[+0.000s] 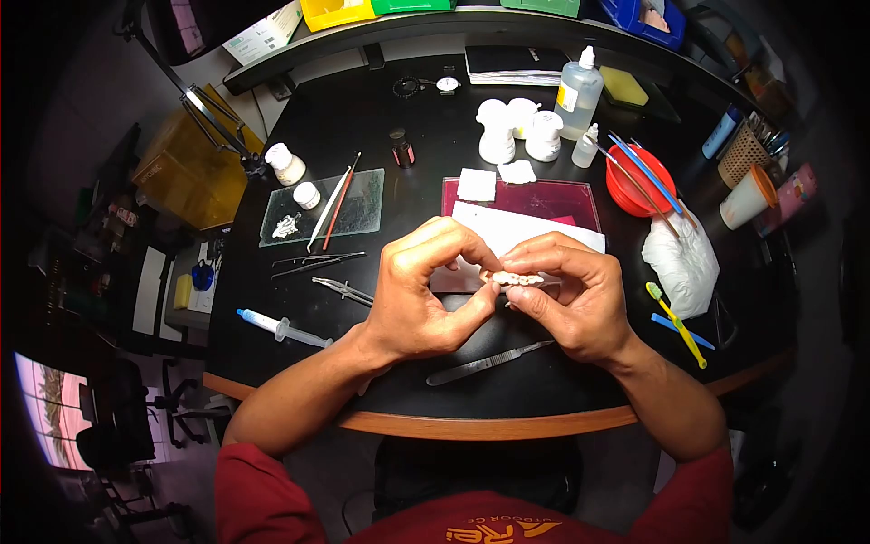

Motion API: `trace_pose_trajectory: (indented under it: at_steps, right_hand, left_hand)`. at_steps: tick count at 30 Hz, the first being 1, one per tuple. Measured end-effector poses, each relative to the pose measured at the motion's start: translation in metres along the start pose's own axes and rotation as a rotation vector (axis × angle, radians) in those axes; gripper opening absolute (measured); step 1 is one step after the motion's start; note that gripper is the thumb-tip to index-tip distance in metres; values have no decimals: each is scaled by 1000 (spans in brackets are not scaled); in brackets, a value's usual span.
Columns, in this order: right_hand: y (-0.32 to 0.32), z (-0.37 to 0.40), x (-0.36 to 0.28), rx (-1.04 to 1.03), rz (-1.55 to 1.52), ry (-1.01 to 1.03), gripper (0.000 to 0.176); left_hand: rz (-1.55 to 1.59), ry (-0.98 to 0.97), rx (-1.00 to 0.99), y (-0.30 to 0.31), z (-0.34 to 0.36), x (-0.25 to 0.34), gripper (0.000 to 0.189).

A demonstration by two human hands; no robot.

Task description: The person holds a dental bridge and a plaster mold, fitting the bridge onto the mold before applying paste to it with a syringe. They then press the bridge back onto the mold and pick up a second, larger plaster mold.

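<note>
A small off-white piece with a row of tooth-like bumps (518, 279) is held between both hands, above the black table. My left hand (433, 286) pinches its left end between thumb and index finger. My right hand (571, 295) grips the right part with thumb and fingers. Beneath the hands lie a white paper (580, 238) and a dark red glass plate (544, 196). Nearer the table's front edge, a scalpel (489, 364) rests just below the hands. Metal tweezers (343, 290) lie to the left of my left hand.
Left: a glass slab (358, 201) with two tools, a syringe (281, 328) and a white jar (285, 164). Right: a red bowl (625, 186) with brushes, crumpled white tissue (684, 267) and a yellow toothbrush (678, 325). Behind: a clear bottle (580, 95) beside several white containers (497, 136).
</note>
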State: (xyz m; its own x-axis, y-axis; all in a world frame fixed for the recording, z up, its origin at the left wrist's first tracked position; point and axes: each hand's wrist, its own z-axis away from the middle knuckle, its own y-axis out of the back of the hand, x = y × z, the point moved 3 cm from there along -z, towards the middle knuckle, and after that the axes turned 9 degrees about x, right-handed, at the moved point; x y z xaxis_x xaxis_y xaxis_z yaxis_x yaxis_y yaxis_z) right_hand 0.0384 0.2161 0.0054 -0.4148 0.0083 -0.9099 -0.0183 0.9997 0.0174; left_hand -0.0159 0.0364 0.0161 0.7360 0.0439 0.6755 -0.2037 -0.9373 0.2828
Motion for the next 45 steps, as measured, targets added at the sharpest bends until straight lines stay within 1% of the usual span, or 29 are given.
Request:
trace_pose_trajectory:
  at_steps: [3, 9, 15, 18, 21, 27, 39, 42, 45]
  right_hand:
    - [2, 0, 3, -23, -1, 56, 19]
    - [2, 1, 3, 8, -17, -12, 17]
    - [0, 1, 0, 24, -31, -6, 24]
    - [-1, 2, -1, 72, -49, -54, 28]
    - [-1, 1, -2, 74, -22, -61, 28]
    - [-2, 1, -3, 66, -29, 44, 29]
    - [-4, 0, -8, 62, 54, 112, 28]
    - [-5, 2, -5, 109, 51, 144, 28]
    - [-2, -1, -9, 42, 290, 368, 29]
  left_hand:
    - [-6, 12, -2, 0, 1, 1, 12]
    - [-7, 15, 4, 0, 2, -1, 15]
    - [0, 32, -3, 1, 2, 1, 18]
    - [24, 47, 14, 0, 2, 1, 21]
    - [52, 66, 21, -2, 4, -1, 25]
    - [98, 123, 32, -3, 7, -1, 30]
    - [142, 146, 28, -4, 8, 0, 31]
    - [157, 152, 36, -4, 8, 1, 31]
    - [172, 152, 30, -5, 8, 0, 30]
